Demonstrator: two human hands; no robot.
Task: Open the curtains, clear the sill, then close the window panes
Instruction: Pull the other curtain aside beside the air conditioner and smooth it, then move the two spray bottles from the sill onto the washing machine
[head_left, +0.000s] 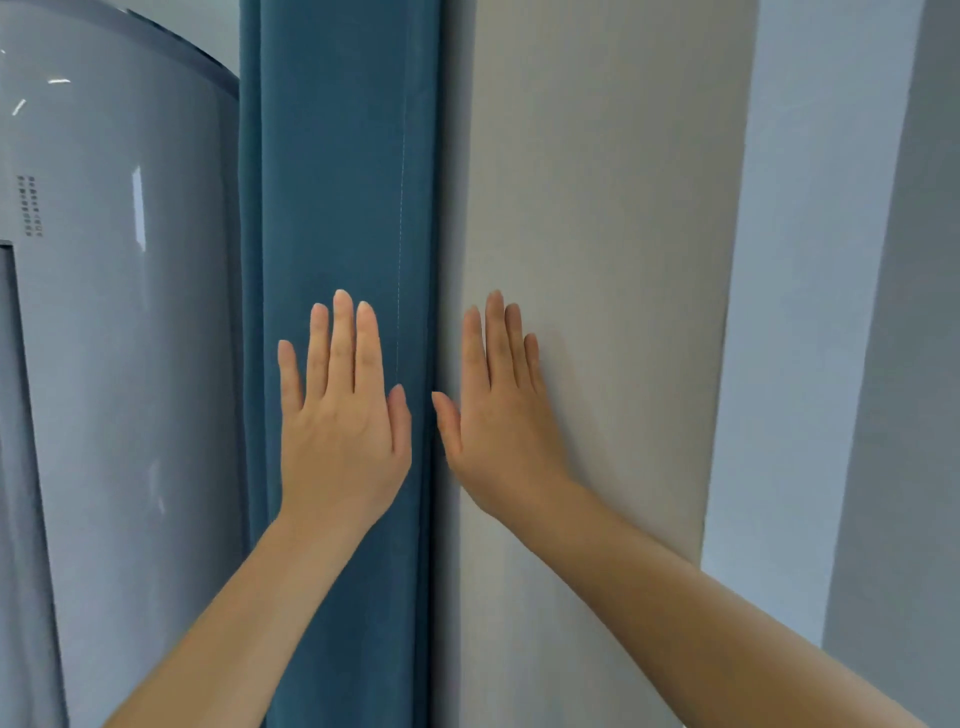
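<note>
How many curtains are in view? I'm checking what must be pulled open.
2: a blue curtain under the left hand, a beige curtain under the right hand. More may hang out of frame.

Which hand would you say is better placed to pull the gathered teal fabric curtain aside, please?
Probably the left hand: it lies flat and open on the teal fabric curtain, whereas the right hand rests on the beige panel beside it.
</note>
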